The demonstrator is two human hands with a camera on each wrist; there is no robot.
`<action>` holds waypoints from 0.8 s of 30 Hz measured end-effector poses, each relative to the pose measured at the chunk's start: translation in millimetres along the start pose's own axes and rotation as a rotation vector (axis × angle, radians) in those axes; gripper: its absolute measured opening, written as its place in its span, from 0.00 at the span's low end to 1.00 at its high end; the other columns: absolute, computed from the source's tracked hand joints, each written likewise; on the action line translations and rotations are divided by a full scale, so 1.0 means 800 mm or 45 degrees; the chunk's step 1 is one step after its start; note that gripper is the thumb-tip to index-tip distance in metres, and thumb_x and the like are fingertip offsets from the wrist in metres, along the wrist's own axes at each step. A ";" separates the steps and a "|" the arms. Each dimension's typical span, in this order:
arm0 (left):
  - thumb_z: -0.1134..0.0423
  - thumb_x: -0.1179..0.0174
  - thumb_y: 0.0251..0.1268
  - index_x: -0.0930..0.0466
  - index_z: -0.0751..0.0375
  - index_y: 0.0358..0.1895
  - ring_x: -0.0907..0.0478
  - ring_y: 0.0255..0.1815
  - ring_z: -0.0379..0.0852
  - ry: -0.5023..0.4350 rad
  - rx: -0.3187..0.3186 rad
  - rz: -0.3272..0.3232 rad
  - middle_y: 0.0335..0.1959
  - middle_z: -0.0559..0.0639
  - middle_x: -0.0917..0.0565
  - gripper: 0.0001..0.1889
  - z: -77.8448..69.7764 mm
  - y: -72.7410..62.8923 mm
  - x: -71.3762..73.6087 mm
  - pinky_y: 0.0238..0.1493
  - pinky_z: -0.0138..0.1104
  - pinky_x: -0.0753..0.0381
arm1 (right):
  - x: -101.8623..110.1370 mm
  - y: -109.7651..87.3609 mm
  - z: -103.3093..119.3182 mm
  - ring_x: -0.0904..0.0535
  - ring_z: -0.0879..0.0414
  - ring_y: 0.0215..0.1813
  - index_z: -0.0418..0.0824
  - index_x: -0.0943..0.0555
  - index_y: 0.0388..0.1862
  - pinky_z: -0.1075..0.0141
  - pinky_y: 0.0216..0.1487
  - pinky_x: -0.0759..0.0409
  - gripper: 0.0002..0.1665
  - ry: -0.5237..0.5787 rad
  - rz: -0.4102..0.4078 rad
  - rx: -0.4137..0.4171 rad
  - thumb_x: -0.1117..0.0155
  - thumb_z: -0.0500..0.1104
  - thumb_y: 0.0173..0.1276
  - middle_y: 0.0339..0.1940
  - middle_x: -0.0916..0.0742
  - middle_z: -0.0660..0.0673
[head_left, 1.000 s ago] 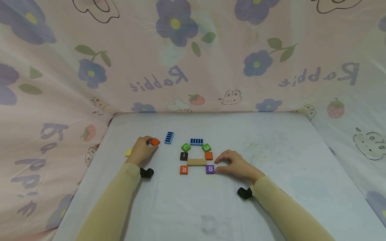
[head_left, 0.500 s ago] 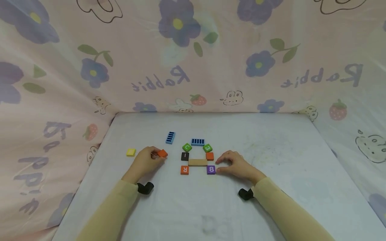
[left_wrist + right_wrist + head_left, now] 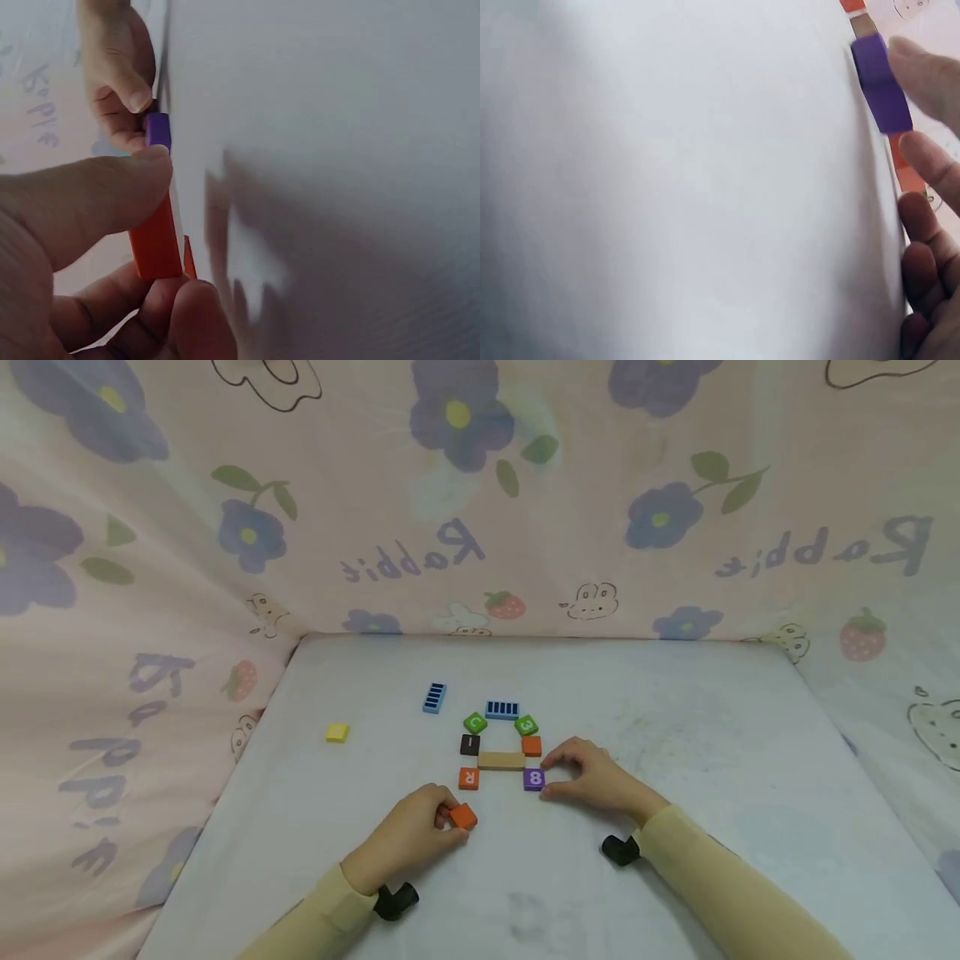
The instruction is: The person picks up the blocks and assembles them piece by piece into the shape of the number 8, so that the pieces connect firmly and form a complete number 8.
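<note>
In the head view my left hand (image 3: pixel 411 827) pinches a plain orange square tile (image 3: pixel 463 816) between thumb and fingers, near the lower left of the tile arrangement. The left wrist view shows that orange tile (image 3: pixel 157 240) edge-on under the thumb. My right hand (image 3: pixel 596 779) rests beside a purple tile (image 3: pixel 534 779) marked 8, thumb and index finger spread at its right corners. From the right wrist, the fingertips lie close to the purple tile (image 3: pixel 881 86); firm contact cannot be made out. An orange R tile (image 3: pixel 468 778) lies just above the held one.
A wooden strip (image 3: pixel 501 762), a black tile (image 3: pixel 470 744), another orange tile (image 3: pixel 532 745), green tiles (image 3: pixel 475 722) and a blue barred tile (image 3: pixel 502 710) form the figure. Another blue tile (image 3: pixel 434 697) and a yellow tile (image 3: pixel 337 732) lie left on the white table (image 3: pixel 712 718).
My left hand has carried the orange tile from beside the left blue tile toward me and rightward, below the R tile. My right hand stays by the purple tile, its thumb slightly lower.
</note>
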State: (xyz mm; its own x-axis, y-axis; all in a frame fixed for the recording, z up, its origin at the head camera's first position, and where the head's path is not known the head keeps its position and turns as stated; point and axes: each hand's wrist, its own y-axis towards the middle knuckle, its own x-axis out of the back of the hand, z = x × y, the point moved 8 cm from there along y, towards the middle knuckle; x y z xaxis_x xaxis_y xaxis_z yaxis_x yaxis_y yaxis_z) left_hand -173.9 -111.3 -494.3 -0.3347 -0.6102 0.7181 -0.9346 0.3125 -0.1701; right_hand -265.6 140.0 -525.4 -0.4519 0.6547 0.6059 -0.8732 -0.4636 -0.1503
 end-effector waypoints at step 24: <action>0.50 0.29 0.55 0.26 0.59 0.35 0.30 0.27 0.43 0.169 0.098 -0.020 0.28 0.45 0.27 0.19 -0.005 0.018 -0.020 0.30 0.35 0.28 | -0.005 0.004 0.010 0.32 0.55 0.56 0.63 0.18 0.39 0.54 0.52 0.48 0.18 -0.135 -0.021 0.087 0.23 0.60 0.50 0.47 0.22 0.58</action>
State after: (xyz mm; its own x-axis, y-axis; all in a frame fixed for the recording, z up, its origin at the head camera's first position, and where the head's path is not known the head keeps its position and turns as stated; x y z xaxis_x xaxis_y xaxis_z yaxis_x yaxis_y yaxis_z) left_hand -181.7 -94.1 -505.1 -0.3060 -0.5113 0.8031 -0.9477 0.2436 -0.2060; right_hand -264.6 130.9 -521.8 -0.4125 0.5976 0.6875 -0.8642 -0.4954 -0.0880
